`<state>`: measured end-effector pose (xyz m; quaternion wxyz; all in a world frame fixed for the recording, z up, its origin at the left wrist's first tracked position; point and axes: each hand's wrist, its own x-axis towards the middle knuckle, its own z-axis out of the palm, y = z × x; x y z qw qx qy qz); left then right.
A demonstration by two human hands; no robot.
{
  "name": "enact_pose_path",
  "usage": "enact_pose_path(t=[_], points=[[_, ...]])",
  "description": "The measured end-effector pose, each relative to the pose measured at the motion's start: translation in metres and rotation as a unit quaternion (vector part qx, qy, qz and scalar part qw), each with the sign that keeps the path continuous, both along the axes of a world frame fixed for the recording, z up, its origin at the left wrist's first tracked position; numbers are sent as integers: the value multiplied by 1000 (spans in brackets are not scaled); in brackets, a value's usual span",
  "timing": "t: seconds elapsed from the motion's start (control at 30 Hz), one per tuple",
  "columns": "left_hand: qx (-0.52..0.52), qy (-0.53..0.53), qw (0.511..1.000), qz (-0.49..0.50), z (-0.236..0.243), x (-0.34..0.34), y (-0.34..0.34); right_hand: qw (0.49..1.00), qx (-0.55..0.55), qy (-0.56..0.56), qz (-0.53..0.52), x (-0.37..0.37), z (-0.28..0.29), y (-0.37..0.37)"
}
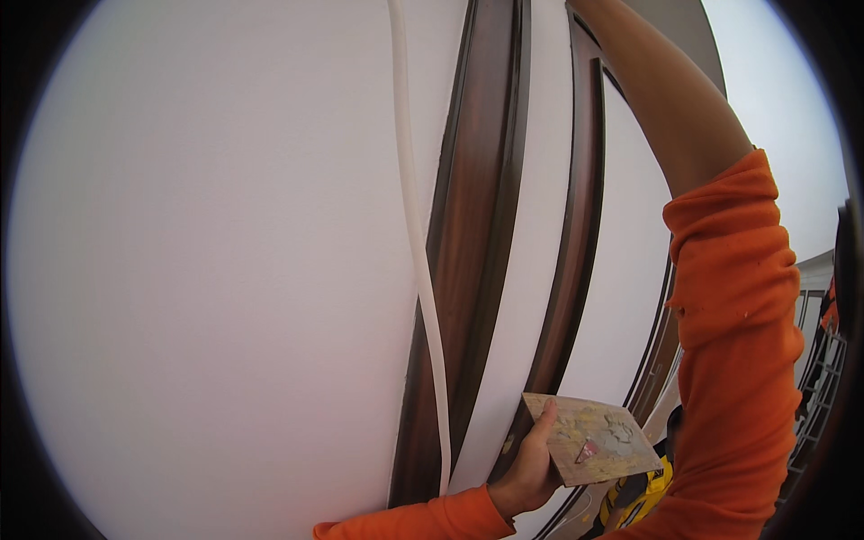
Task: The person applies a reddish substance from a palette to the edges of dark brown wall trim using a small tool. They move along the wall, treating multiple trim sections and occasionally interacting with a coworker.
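Note:
My left hand (528, 468) is closed on the near left edge of a thin, flat wooden board (567, 454), thumb on top and fingers hidden beneath. Greyish putty (621, 436) is smeared over the board, and a small reddish scrap (587, 450) lies on it. The board is tilted, close to a dark brown wood trim strip (576, 234) on the white wall. Raised high on the right, my right arm (675, 99) in a rolled orange sleeve reaches past the top edge. Its hand is out of the picture, so whatever it holds or touches cannot be seen.
A wide dark brown wood strip (477, 198) runs up the white wall (216, 270). A pale hose or cable (409, 180) hangs in front of it. Below the board is something yellow and black (643, 495). Metal framework (814, 396) stands at the far right.

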<state>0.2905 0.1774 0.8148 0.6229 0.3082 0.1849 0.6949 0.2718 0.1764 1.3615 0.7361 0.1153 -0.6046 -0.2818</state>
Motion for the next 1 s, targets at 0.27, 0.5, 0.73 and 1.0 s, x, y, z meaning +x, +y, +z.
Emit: enact_pose_path(t=[0.27,0.5,0.73,1.0], points=[[10,-2,1000,-5,-5,-2,6,996,86,24,-5,-3,-15,25],[-3,-1,1000,-14,-4,-1,7,988,-69,-72,121,8,-37,19],[-1,22,1000,16,4,4,-3,981,-144,-39,122,7,-22,-7],[-9,28,999,25,2,2,-1,952,-283,-76,81,6,-4,-5]])
